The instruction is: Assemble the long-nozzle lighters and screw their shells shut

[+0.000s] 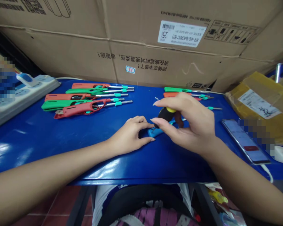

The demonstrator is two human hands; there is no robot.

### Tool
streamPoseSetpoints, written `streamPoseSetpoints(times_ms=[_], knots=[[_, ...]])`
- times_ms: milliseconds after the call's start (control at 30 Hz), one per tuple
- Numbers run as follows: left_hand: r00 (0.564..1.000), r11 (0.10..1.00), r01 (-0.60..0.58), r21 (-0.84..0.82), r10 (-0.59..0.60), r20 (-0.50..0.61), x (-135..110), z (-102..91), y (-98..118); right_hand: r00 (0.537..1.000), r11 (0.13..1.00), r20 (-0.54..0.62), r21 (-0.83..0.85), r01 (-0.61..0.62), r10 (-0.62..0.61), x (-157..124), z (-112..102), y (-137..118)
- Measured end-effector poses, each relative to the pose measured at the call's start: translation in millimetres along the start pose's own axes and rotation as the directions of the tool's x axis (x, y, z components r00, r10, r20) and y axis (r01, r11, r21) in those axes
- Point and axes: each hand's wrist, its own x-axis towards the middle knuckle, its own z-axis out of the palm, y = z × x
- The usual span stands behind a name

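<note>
A blue long-nosed lighter (159, 130) lies on the table in front of me, its handle end to the left. My left hand (128, 135) pinches that end between thumb and fingers, steadying it against the tabletop. In my right hand (193, 122) is a short screwdriver (164, 116) with a black and yellow handle. It tilts over the lighter, its lower end close to the handle. My right thumb and fingers are loosely around it and hide part of the lighter. Whether the screwdriver's tip touches a screw I cannot tell.
Several red and green lighters (85, 105) lie at the left, more (176, 89) behind my right hand. A cardboard box (136, 37) walls the back of the blue table (103, 168). A power strip (21, 94) stands left; a phone (246, 141) and yellow parcel (271, 122) lie right.
</note>
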Motion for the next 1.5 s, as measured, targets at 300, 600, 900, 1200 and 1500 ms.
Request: streamPoseSetpoints(times_ms=[300,600,900,1200,1500], knots=[[1.0,1.0,0.019,0.004,-0.019,0.006,-0.1,-0.7,1.1,0.983,0.987,0.182,0.151,-0.059,0.031,0.9,-8.2,1.5],[1.0,1.0,0.003,-0.011,-0.003,-0.007,0.1,1.4,-0.1,0.993,0.999,0.113,-0.041,-0.019,0.024,0.7,-5.0,-3.9],[0.981,0.99,0.02,0.142,-0.046,0.187,-2.0,-34.9,11.3,0.933,0.866,-0.101,0.416,-0.277,0.346,4.0,-21.9,19.0],[0.984,0.946,-0.062,0.318,0.004,0.18,-2.7,-30.6,9.7,0.813,0.733,0.416,0.382,-0.563,0.407,-33.9,-11.7,76.0],[0.981,0.976,-0.09,0.2,0.052,0.189,1.1,-24.7,-1.1,0.832,0.961,0.517,0.06,-0.269,0.201,-45.8,-7.9,90.5]])
